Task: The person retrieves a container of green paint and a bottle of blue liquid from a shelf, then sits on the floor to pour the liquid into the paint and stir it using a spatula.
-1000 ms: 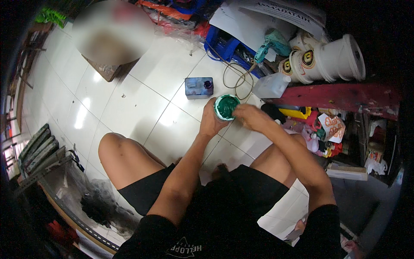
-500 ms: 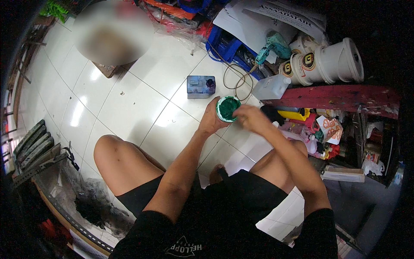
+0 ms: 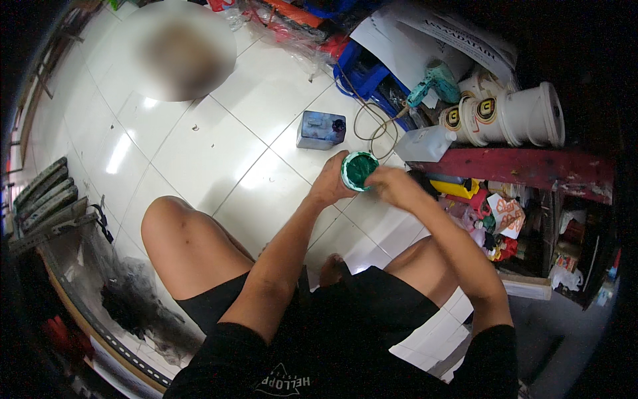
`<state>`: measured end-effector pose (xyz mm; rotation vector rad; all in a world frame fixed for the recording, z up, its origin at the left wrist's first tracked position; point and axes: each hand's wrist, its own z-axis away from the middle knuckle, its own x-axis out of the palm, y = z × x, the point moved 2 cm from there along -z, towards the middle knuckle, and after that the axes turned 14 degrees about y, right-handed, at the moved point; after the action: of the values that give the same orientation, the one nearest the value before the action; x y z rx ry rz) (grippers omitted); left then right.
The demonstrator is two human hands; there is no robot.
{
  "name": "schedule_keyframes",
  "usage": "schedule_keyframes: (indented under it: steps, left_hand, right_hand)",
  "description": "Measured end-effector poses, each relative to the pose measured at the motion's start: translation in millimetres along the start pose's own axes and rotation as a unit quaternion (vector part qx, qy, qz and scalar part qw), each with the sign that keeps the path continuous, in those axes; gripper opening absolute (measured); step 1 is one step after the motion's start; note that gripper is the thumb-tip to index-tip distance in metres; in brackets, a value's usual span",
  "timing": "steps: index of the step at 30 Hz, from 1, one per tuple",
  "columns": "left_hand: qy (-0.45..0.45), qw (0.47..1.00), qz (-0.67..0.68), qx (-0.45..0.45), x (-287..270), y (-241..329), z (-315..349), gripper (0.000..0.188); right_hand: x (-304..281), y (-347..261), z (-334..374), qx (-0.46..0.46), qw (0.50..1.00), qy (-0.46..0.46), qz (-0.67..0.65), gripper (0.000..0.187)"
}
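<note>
A white-rimmed tub of dark green paint [image 3: 359,170] is held up in front of me, its open top facing me. From its left side my left hand [image 3: 332,181] wraps round the tub. At the right rim is my right hand [image 3: 397,187], its fingers pinched together over the paint; whatever they grip, if anything, is hidden. Green paint smears the tub's rim. Just beyond the tub, a blue-stained plastic jerrycan [image 3: 321,130] with a dark opening stands on the floor.
A clear jerrycan [image 3: 425,144] sits beside white buckets [image 3: 512,115] on a dark red beam [image 3: 518,166]. Nearby lie a paint-spattered heat gun [image 3: 435,83] and looped cord [image 3: 375,126]. Clutter fills the right-hand shelf. Dark squeegee-like blades [image 3: 43,189] stand at far left.
The whole scene has shifted slightly as my view moved. My right hand has moved a little at the tub's rim; my left hand still holds the tub.
</note>
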<state>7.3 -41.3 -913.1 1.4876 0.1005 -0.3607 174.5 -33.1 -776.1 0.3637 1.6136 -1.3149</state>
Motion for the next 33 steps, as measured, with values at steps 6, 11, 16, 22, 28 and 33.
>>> schedule_keyframes:
  steps: [6,11,16,22,28,33]
  left_hand:
    - [0.027,0.999,-0.004,0.046,0.6,-4.3,0.4,0.103]
    - [0.04,0.997,-0.006,0.058,2.9,-5.3,5.1,0.102]
    - [0.039,0.998,-0.011,0.051,0.9,-3.1,0.0,0.102]
    - [0.013,0.997,0.001,0.081,-4.5,-0.7,-8.2,0.101]
    - [0.014,0.996,-0.014,0.089,-4.3,0.2,-9.5,0.098]
    - [0.014,0.998,-0.01,0.057,-4.3,-1.7,-7.9,0.097]
  right_hand:
    - [-12.8,-1.0,-10.7,-0.026,0.997,0.067,-0.004,0.026]
    - [-7.7,-10.6,-11.8,-0.086,0.989,0.093,-0.078,0.033]
    - [1.1,-18.0,-3.3,0.01,0.992,-0.119,0.031,0.027]
    - [-15.0,-4.7,4.2,-0.216,0.957,-0.11,0.159,0.019]
    - [-31.5,7.0,-19.4,-0.36,0.904,-0.132,0.187,0.012]
    - [-22.2,9.9,5.0,-0.079,0.985,-0.14,0.064,0.013]
